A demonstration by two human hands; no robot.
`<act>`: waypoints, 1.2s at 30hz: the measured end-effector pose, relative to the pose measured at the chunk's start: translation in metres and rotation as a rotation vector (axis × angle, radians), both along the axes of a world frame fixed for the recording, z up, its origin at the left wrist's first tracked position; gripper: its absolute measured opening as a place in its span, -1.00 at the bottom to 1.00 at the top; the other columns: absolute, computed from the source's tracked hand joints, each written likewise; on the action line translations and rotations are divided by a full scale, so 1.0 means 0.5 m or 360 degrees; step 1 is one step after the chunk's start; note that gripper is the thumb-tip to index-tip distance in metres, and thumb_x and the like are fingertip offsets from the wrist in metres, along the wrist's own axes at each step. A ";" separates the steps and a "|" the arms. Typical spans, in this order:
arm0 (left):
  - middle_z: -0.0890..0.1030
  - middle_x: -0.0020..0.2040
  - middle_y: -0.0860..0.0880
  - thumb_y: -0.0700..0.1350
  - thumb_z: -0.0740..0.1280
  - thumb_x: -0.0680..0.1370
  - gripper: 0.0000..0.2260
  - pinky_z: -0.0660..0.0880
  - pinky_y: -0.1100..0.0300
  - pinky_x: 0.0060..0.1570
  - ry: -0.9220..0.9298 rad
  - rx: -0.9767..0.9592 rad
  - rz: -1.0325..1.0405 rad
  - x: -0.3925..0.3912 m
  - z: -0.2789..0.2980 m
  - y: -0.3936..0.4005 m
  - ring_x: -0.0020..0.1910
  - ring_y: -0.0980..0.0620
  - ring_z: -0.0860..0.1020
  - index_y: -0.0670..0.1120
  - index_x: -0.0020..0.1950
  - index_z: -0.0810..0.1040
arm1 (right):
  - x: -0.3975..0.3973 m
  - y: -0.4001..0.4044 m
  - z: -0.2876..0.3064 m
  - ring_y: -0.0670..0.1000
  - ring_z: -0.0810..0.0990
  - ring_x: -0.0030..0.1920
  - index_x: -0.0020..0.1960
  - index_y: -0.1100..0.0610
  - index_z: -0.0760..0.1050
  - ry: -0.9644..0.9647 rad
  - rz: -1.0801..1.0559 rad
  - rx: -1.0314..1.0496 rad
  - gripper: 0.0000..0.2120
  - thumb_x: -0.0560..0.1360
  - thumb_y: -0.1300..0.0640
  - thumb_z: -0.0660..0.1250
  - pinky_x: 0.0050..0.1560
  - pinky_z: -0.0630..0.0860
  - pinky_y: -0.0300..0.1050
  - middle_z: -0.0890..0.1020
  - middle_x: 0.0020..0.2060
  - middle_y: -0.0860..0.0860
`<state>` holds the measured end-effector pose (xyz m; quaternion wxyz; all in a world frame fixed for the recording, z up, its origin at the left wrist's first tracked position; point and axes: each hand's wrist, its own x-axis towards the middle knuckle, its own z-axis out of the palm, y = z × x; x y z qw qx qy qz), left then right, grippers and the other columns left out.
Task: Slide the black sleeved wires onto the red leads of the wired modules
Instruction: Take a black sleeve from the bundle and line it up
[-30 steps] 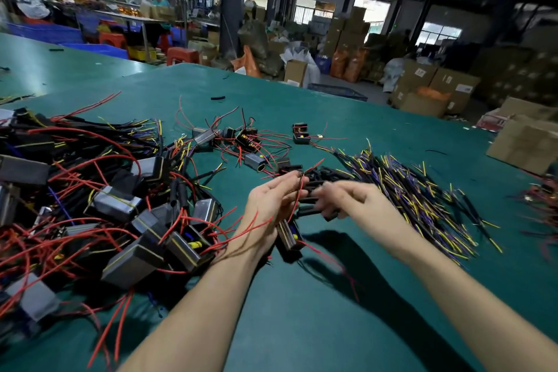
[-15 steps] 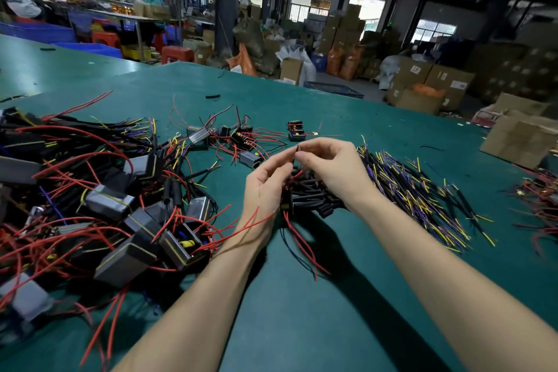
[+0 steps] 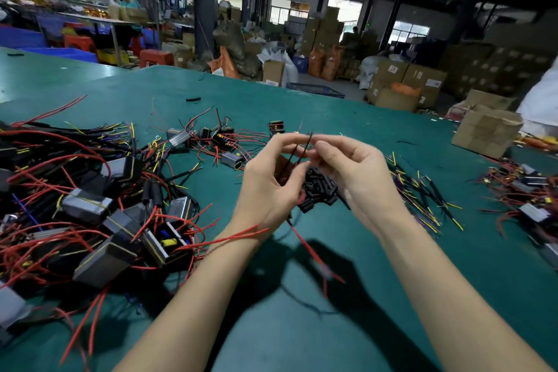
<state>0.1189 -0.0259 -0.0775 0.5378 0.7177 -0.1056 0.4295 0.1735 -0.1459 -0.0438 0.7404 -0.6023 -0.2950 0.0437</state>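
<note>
Table (image 3: 271, 326), green, is spread w/ a big module pile (image 3: 99, 220) at left, a purple/yellow wire bundle (image 3: 422, 199) at right, and a small heap of black sleeves (image 3: 320, 187) at centre, under the hands. Both hands are raised above that heap, fingertips nearly meeting. Left hand (image 3: 271, 187) is curled, thumb and forefinger pinched on a thin dark lead; a red lead (image 3: 305, 248) is seen trailing down from under it toward the viewer. Right hand (image 3: 356, 172) is curled too, tips pinched narrow on a black sleeve (image 3: 306, 145). Sleeve's long axis runs near-upright, tilted slightly, upper end pointing up and away, lower end toward the left palm. It sits between the two thumbs, approx. equally near both. Whether the lead tip is already inside can't be told. Next move is judged to need both axes lined up.
</note>
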 end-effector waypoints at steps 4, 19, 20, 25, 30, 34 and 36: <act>0.64 -0.18 0.01 -0.35 0.37 0.46 -0.64 0.56 0.14 -0.01 0.0322 0.0074 -0.0121 0.009 -0.015 0.003 -0.14 0.02 0.63 0.11 0.02 0.43 | 0.003 -0.022 -0.064 -0.04 0.63 -0.24 -0.11 0.12 0.63 0.0199 -0.0168 -0.0027 -0.89 0.49 0.27 0.34 -0.09 0.54 -0.20 0.69 -0.28 0.04; 0.69 -0.16 0.01 -0.28 0.44 0.44 -0.80 0.49 0.40 -0.03 0.0660 0.0256 0.0035 0.019 -0.042 0.023 -0.20 0.21 0.60 -0.07 0.02 0.66 | 0.010 -0.028 -0.119 -0.11 0.54 -0.44 -0.24 0.26 0.59 0.0941 -0.0217 0.0082 -0.92 0.43 0.27 0.41 -0.42 0.44 -0.37 0.63 -0.39 0.06; 0.68 -0.17 0.02 -0.28 0.44 0.44 -0.82 0.48 0.42 -0.04 0.0662 0.0248 0.0031 0.019 -0.042 0.022 -0.20 0.23 0.59 -0.07 0.00 0.66 | 0.011 -0.027 -0.117 -0.11 0.53 -0.46 -0.24 0.28 0.58 0.1091 -0.0181 0.0161 -0.92 0.42 0.28 0.41 -0.47 0.43 -0.39 0.62 -0.40 0.07; 0.65 -0.21 0.08 -0.30 0.44 0.44 -0.87 0.46 0.47 -0.11 0.0641 0.0285 0.0055 0.016 -0.044 0.018 -0.22 0.27 0.58 -0.10 -0.07 0.66 | 0.005 -0.025 -0.114 -0.09 0.52 -0.48 -0.24 0.32 0.56 0.1438 -0.0032 0.0410 -0.92 0.38 0.29 0.39 -0.52 0.43 -0.39 0.60 -0.40 0.10; 0.68 -0.20 0.03 -0.31 0.44 0.44 -0.87 0.51 0.41 -0.10 0.0632 0.0222 0.0077 0.017 -0.044 0.026 -0.22 0.21 0.61 -0.11 -0.08 0.66 | 0.002 -0.039 -0.120 -0.05 0.57 -0.35 -0.22 0.28 0.62 0.0902 -0.0138 0.0038 -0.88 0.48 0.29 0.36 -0.32 0.54 -0.33 0.65 -0.34 0.10; 0.67 -0.21 0.07 -0.30 0.45 0.43 -0.86 0.51 0.40 -0.08 0.0609 0.0259 0.0064 0.016 -0.047 0.024 -0.20 0.22 0.62 -0.09 -0.09 0.67 | 0.001 -0.040 -0.123 -0.04 0.57 -0.35 -0.21 0.28 0.61 0.0847 -0.0152 -0.0015 -0.87 0.49 0.27 0.36 -0.33 0.53 -0.33 0.63 -0.34 0.10; 0.66 -0.22 0.13 -0.30 0.45 0.43 -0.85 0.49 0.44 -0.10 0.0598 0.0279 0.0055 0.015 -0.048 0.025 -0.21 0.27 0.61 -0.07 -0.11 0.66 | 0.001 -0.041 -0.121 -0.05 0.58 -0.36 -0.22 0.27 0.60 0.0821 -0.0158 -0.0013 -0.87 0.49 0.26 0.37 -0.33 0.53 -0.32 0.63 -0.36 0.08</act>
